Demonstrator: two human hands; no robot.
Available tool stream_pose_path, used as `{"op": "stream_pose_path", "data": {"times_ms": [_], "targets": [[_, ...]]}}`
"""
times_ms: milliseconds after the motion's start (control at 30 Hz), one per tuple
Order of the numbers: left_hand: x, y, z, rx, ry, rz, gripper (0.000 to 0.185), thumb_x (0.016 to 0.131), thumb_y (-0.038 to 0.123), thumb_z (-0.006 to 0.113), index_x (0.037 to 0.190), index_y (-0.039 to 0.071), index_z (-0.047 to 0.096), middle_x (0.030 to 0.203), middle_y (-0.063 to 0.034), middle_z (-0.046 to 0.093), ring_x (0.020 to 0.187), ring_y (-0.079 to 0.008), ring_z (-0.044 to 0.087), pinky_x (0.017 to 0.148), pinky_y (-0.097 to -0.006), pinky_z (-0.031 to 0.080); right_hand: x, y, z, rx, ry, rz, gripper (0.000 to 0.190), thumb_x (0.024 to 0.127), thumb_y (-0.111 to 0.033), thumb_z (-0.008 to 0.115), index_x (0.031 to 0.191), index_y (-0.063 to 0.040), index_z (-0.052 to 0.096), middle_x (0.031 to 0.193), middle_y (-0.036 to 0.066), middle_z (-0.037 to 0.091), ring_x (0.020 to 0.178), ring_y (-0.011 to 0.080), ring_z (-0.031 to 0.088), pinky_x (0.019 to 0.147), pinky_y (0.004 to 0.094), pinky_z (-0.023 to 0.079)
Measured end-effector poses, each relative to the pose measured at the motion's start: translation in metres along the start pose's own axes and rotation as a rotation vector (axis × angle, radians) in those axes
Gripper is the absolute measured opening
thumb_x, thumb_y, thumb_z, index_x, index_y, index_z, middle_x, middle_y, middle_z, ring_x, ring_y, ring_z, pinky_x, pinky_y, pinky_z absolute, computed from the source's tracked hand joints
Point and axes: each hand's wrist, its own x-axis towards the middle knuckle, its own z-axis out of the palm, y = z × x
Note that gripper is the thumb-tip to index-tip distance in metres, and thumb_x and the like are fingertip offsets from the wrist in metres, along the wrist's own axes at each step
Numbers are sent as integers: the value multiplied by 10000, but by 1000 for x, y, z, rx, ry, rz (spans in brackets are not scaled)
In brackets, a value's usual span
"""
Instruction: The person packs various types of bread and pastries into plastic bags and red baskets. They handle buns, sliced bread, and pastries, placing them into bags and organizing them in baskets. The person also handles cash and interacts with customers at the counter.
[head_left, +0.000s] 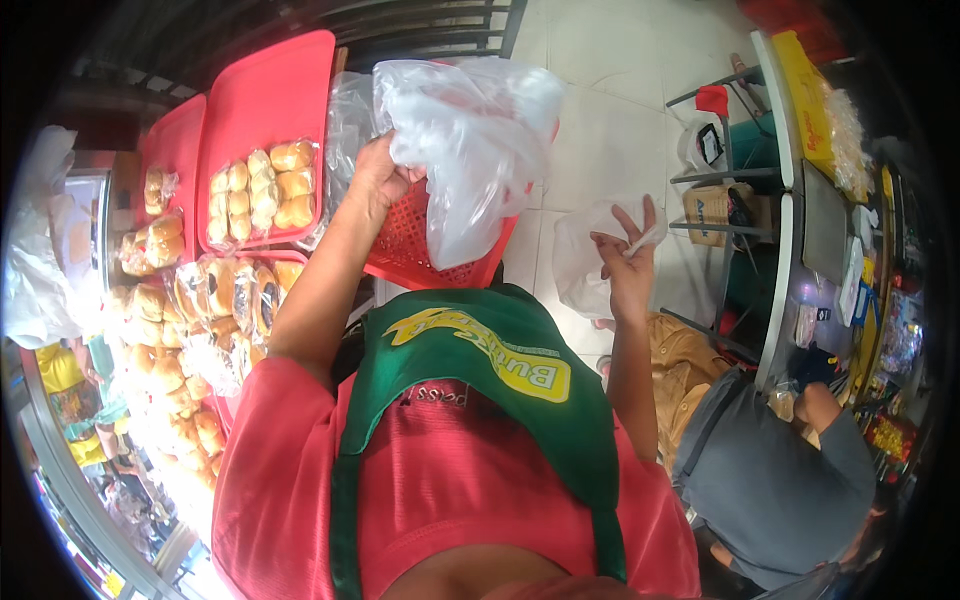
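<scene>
My left hand (386, 171) grips the edge of a bunched white translucent plastic bag (469, 127), which spreads over a red perforated plastic basket (401, 232). Much of the basket's inside is hidden by this plastic. To the right, my right hand (628, 274) is raised above the tiled floor. A smaller translucent plastic bag (577, 262) hangs from its partly spread fingers, caught near the fingertips and thumb. Beside my left forearm lie packs of bread rolls (262, 191) in clear wrap on a red tray (270, 90).
More wrapped bread (225, 289) and loose-looking buns (176, 382) fill trays at the left. A person in a grey shirt (772, 472) is close on my right, by a long table (776, 300) holding a yellow box (806, 105). A cardboard box (707, 216) sits beneath it. Dark metal bars (420, 30) stand ahead.
</scene>
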Motion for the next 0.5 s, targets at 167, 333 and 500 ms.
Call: {"op": "stream_pose_path", "data": {"times_ms": [167, 333, 500], "targets": [[-8, 9, 40, -184, 16, -203, 285, 998, 289, 471, 1103, 33, 535, 851, -140, 652, 693, -218, 667, 590, -363, 582, 14, 50, 19, -387, -130, -251, 1079, 730, -129, 762, 1534, -184, 44, 1436, 266, 337, 1107, 331, 572, 573, 255, 509], [-37, 29, 66, -289, -166, -328, 371, 992, 334, 487, 1184, 19, 441, 843, -147, 653, 657, -240, 664, 586, -375, 586, 29, 37, 60, -84, 68, 181, 1090, 782, -314, 740, 1528, -199, -48, 1436, 263, 308, 1084, 358, 550, 598, 377, 523], [-54, 26, 64, -259, -367, -280, 361, 990, 352, 481, 1108, 12, 512, 816, -138, 651, 626, -229, 653, 573, -365, 579, 84, 76, 68, 272, 188, 497, 936, 767, -234, 724, 1490, -101, 146, 1184, 191, 554, 838, 247, 600, 451, 353, 437]]}}
